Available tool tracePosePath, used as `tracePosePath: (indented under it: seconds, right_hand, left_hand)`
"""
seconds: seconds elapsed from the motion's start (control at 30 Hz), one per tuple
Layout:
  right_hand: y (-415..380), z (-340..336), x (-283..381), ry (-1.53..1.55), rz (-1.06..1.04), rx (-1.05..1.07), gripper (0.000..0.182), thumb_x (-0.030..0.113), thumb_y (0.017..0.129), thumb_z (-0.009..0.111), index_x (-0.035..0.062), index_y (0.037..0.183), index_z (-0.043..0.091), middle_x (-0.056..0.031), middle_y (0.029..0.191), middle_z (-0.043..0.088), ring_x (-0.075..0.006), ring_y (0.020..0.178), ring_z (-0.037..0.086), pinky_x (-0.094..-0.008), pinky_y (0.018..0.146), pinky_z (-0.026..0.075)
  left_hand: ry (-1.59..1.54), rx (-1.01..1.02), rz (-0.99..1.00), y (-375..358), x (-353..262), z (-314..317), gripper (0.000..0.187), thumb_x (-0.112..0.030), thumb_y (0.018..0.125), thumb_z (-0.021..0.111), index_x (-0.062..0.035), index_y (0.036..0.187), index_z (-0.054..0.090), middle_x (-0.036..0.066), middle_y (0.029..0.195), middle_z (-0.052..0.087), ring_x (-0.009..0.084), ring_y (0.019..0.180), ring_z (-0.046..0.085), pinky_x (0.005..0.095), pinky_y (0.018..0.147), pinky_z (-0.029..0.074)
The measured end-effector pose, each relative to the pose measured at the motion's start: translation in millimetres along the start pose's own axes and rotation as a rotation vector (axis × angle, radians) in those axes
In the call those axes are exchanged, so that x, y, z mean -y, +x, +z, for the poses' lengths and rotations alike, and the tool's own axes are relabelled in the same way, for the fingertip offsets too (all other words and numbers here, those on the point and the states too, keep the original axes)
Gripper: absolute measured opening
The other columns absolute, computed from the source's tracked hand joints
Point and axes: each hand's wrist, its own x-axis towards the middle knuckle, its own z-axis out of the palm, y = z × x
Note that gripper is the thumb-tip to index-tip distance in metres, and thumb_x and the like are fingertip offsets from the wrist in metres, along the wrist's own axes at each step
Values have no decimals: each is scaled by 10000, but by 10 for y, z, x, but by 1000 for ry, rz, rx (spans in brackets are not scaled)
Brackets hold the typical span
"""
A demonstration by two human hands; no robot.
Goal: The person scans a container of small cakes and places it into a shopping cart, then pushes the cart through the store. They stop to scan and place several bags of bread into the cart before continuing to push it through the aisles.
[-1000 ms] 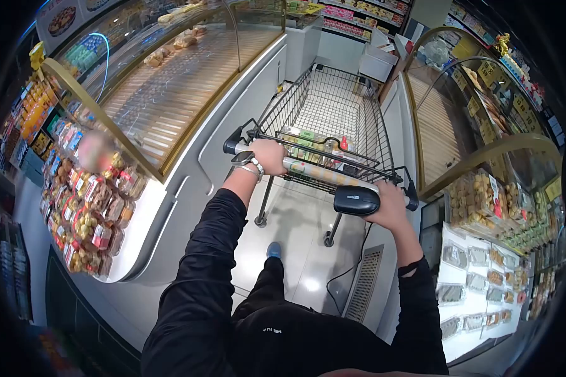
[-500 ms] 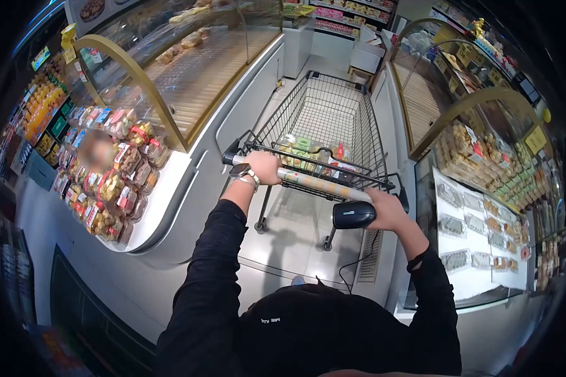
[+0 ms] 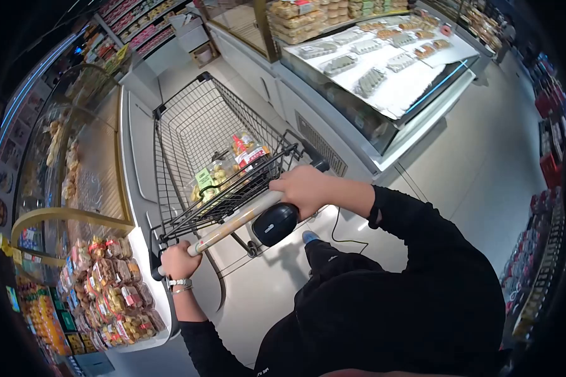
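My left hand (image 3: 179,259) grips the left end of the handle (image 3: 233,223) of a wire shopping cart (image 3: 188,135); a watch sits on that wrist. My right hand (image 3: 305,187) is closed around the handle's right end. A black handheld scanner (image 3: 273,224) hangs at the handle just under my right hand, its cable trailing down. A few packaged goods (image 3: 229,166) lie in the cart's near end by the child seat.
A curved glass bakery case (image 3: 75,182) stands left of the cart, with packed pastries (image 3: 110,295) stacked at its end. A white display counter (image 3: 383,69) with wrapped items is on the right. Shelves (image 3: 547,188) line the far right across an open floor.
The view has swung sharply to the right. The cart now points up and left, and the white counter lies ahead right. Both hands have kept their hold on the handle.
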Motion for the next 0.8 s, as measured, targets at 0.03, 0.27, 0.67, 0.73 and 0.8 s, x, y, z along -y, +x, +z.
tracePosePath:
  seconds: [0.03, 0.27, 0.67, 0.73, 0.8]
  right_hand:
    - [-50, 39, 202, 3, 11, -11, 220, 359, 527, 693, 166, 626, 650, -40, 873, 528, -255, 752, 573, -400, 568, 471]
    - [-589, 23, 725, 86, -41, 2, 214, 367, 575, 670, 159, 620, 648, -76, 859, 527, -270, 726, 570, -408, 579, 473]
    - [-1729, -282, 474, 72, -296, 86, 271, 411, 580, 692, 151, 645, 649, -52, 886, 505, -250, 762, 565, -401, 591, 468]
    - [-1878, -339, 508, 58, -314, 73, 297, 425, 572, 698, 146, 667, 664, -52, 878, 502, -246, 749, 563, -399, 591, 468]
    - [-2081, -390, 474, 71, -398, 87, 310, 429, 568, 701, 142, 679, 670, -50, 874, 502, -244, 738, 561, -398, 590, 468]
  left_hand:
    - [-4, -25, 10, -178, 73, 29, 227, -333, 595, 661, -112, 631, 626, 128, 590, 603, 330, 578, 602, 413, 542, 484]
    - [3, -63, -16, -981, -104, 9, 214, -307, 566, 671, -106, 609, 610, 119, 590, 599, 326, 571, 596, 400, 530, 479]
    - [51, 2, -289, -2087, -1583, -202, 240, -371, 578, 683, -141, 626, 637, 93, 591, 608, 285, 579, 615, 386, 545, 490]
    - [15, -45, -320, -2320, -1827, -221, 210, -359, 582, 667, -155, 619, 635, 84, 591, 607, 284, 576, 611, 403, 543, 489]
    - [53, -27, -366, -2518, -2089, -196, 219, -364, 561, 669, -155, 601, 618, 72, 581, 592, 285, 552, 599, 400, 517, 479]
